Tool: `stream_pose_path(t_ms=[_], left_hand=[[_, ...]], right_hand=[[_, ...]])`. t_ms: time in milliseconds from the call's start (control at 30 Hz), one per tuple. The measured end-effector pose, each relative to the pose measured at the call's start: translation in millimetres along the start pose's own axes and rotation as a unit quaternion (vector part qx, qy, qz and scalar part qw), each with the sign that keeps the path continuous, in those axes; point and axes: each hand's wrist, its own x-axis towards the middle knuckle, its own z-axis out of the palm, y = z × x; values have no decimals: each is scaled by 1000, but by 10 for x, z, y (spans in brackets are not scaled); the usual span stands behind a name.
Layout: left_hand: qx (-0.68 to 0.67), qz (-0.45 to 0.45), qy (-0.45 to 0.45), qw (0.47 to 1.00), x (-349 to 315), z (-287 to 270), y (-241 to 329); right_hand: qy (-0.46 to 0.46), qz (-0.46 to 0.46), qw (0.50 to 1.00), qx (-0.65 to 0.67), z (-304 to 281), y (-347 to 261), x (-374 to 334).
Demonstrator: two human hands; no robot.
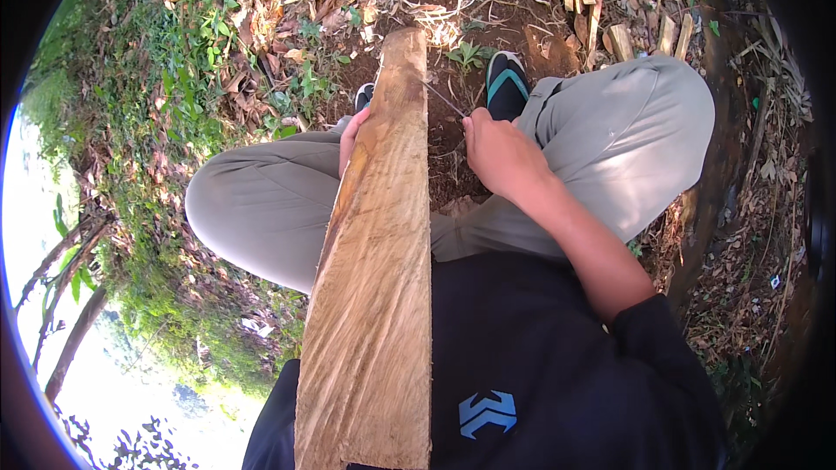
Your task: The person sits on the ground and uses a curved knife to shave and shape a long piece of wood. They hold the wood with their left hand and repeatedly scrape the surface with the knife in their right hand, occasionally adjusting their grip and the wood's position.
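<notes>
A long, rough-sawn wooden plank [374, 296] runs from my chest, out past my knees, narrowing toward its far end. My left hand [350, 137] grips the plank's left edge near that end; most of the hand is hidden behind the wood. On the right, my right hand [505, 152] is closed around a thin, dark metal tool [448, 99]. Its slim shaft slants up to the left, and its tip appears to meet the plank's right edge. The handle is hidden in my fist, so its exact kind cannot be made out.
My bent legs in grey trousers [627, 139] flank the plank. A dark shoe with a teal stripe [507, 87] rests on brown soil. Split wood pieces [666, 35] lie at the far right. Leaf litter and green plants [192, 61] cover the ground at left.
</notes>
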Motion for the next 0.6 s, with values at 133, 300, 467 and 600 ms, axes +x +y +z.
stream_pose_path(t_ms=[133,300,467,600], left_hand=[[90,13,-37,995,-190,631,-205],[412,397,13,820,-281,543,-582],[222,-69,-32,972,-515,1035,-121],[608,381,-35,696,-418,968,-411]], right_hand=[[-4,-7,1000,-2,-26,28,41],[-9,-7,1000,3,55,48,69],[-11,-5,1000,-14,82,16,31],[5,16,1000,-10,196,24,47]])
